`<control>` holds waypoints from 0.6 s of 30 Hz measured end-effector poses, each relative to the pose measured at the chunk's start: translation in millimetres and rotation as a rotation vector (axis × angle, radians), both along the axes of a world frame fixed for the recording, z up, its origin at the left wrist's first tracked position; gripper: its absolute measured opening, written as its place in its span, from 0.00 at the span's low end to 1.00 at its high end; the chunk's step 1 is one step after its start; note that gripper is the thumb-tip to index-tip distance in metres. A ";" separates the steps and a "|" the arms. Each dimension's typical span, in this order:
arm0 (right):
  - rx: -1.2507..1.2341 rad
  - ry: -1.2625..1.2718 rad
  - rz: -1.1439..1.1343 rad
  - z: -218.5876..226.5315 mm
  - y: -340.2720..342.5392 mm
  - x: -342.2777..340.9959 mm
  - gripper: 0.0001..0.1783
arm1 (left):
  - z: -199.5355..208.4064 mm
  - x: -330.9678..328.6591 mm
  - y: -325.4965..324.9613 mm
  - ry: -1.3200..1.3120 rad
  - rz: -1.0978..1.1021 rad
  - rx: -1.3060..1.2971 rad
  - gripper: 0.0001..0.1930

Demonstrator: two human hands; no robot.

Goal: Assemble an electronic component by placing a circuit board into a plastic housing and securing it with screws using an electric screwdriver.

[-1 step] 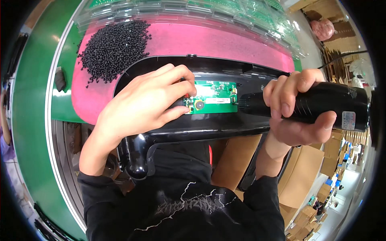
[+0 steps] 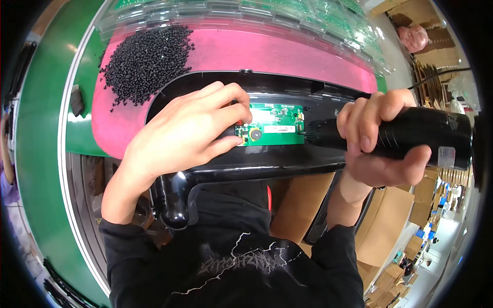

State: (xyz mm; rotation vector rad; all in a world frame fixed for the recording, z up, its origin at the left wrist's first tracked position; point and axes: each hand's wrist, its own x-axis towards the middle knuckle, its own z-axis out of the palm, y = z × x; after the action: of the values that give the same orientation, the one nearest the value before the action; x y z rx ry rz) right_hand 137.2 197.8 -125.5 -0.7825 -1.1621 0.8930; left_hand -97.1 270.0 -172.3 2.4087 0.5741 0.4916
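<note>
A green circuit board (image 2: 277, 137), with a round dark component and a white label strip, lies inside a long black plastic housing (image 2: 287, 159). Over the board's left end my left hand (image 2: 179, 126) is curled, its thumb and fingertips gripping that end near a small red part. My right hand (image 2: 380, 167) is wrapped around a thick black electric screwdriver (image 2: 436, 128), held almost level from the right. The screwdriver's narrow tip meets the right edge of the board; the screw, if any, is too small to make out there.
Under the housing is a pink mat (image 2: 246, 49) on a green tabletop (image 2: 38, 138). A heap of small black screws (image 2: 149, 61) sits at the mat's far left. Clear plastic trays (image 2: 267, 21) with green boards line the back. Cardboard boxes (image 2: 300, 205) stand below and right.
</note>
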 end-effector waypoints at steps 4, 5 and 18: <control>-0.027 0.010 0.020 -3.2 4.1 0.2 0.34 | -0.5 -0.1 -0.7 -0.006 0.004 0.023 0.17; -0.004 0.014 0.048 -5.2 6.1 1.1 0.34 | -0.9 -0.6 -0.4 -0.004 0.006 0.022 0.17; -0.016 -0.082 0.238 -1.3 12.5 -1.9 0.34 | 6.5 -0.9 2.1 -0.314 0.068 0.105 0.11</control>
State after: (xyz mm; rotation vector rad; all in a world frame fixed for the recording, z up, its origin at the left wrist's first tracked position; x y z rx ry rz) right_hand 135.3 210.4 -126.8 -0.7082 -1.3419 1.0758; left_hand -97.9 272.1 -165.8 2.3480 0.5026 0.9296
